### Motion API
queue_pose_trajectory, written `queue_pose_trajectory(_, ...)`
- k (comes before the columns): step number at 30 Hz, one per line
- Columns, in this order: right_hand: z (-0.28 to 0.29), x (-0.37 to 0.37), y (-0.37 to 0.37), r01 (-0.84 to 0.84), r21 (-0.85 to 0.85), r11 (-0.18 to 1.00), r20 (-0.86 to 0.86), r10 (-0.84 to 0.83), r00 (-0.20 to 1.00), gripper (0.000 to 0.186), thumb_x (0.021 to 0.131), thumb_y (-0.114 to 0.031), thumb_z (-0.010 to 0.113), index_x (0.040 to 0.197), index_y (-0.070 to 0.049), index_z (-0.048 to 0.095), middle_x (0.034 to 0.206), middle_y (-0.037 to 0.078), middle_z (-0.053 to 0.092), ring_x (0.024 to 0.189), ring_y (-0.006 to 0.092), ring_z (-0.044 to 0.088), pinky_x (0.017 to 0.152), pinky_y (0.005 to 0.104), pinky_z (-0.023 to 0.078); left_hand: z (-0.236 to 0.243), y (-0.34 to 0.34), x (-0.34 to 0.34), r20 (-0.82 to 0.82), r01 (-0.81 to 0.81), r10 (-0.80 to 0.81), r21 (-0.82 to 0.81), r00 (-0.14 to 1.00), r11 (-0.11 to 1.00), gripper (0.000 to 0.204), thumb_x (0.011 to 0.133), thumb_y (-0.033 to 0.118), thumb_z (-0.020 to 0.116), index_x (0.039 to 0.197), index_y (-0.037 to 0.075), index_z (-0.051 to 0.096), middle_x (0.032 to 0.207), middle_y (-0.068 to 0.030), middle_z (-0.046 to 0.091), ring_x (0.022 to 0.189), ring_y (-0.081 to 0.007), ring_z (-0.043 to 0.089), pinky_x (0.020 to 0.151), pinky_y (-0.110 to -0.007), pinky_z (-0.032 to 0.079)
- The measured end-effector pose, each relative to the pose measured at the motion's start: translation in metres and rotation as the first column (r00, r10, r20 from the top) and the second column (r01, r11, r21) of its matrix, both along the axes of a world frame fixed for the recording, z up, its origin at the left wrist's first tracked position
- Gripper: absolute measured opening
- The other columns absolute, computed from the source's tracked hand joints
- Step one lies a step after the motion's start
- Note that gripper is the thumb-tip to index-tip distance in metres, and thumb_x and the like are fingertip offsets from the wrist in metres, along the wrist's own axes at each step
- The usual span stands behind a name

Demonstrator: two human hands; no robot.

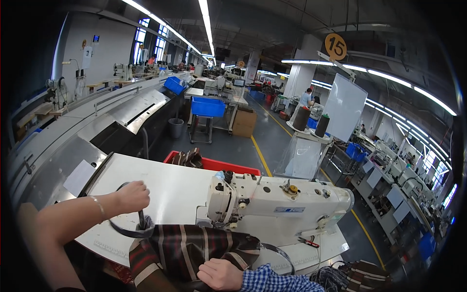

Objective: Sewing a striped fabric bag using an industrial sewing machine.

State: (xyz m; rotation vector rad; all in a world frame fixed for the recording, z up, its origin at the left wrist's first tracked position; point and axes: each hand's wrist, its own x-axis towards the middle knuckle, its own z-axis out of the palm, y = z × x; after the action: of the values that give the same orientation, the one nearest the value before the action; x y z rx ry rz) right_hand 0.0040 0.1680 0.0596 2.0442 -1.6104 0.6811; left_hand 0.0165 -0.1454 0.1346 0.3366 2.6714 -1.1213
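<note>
My left hand (131,195) is closed around a dark strap (127,232) that loops over the white sewing table (165,187). The strap runs down to a dark plaid fabric piece (194,249) with red and cream stripes, lying at the table's near edge. My right hand (221,274), in a blue checked sleeve, presses down on the near part of that fabric. The white sewing machine (277,202) stands just right of both hands, its needle end (224,214) close to the fabric.
A red bin (228,166) with more plaid pieces sits behind the table. Small snips (308,241) lie by the machine base. Two thread cones (311,121) stand on a rack to the right. Blue crates (208,106), a cardboard box (244,123) and a metal conveyor (87,136) lie beyond; a person works far off.
</note>
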Motion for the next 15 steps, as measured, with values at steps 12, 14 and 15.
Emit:
queue_pose_trajectory(12,-0.007,0.006,-0.033,-0.027,0.080,0.996,-0.009,0.028,1.000,0.013,0.072,-0.011,0.057,0.076,-0.004,0.047,0.070,0.005,0.045,0.062,0.0179,0.050,0.056,0.0287,0.043,0.056,0.075,0.097,0.381,-0.232,-0.005,0.572,0.925,0.787,0.026,0.089,0.026,0.056,0.096,0.002,0.064,0.101,-0.0158,0.064,0.101,-0.0346,0.057,0.107,-0.048,0.030)
queue_pose_trajectory(14,-0.007,0.002,-0.035,0.009,0.089,0.996,0.015,-0.010,1.000,0.013,0.072,-0.012,0.057,0.075,-0.004,0.047,0.070,0.005,0.045,0.062,0.0178,0.050,0.056,0.0287,0.042,0.022,0.051,0.090,0.351,-0.235,0.023,0.575,0.936,0.784,0.026,0.089,0.026,0.056,0.096,0.002,0.064,0.101,-0.0158,0.064,0.101,-0.0347,0.057,0.107,-0.048,0.030)
queue_pose_trajectory(15,-0.006,0.001,-0.033,0.034,0.109,0.993,-0.005,-0.034,0.999,0.012,0.071,-0.013,0.057,0.075,-0.004,0.049,0.070,0.006,0.048,0.063,0.0192,0.052,0.055,0.0306,0.043,-0.001,0.047,0.082,0.315,-0.237,0.056,0.576,0.948,0.782,0.026,0.090,0.026,0.055,0.096,0.002,0.064,0.101,-0.0159,0.064,0.101,-0.0348,0.057,0.107,-0.048,0.030)
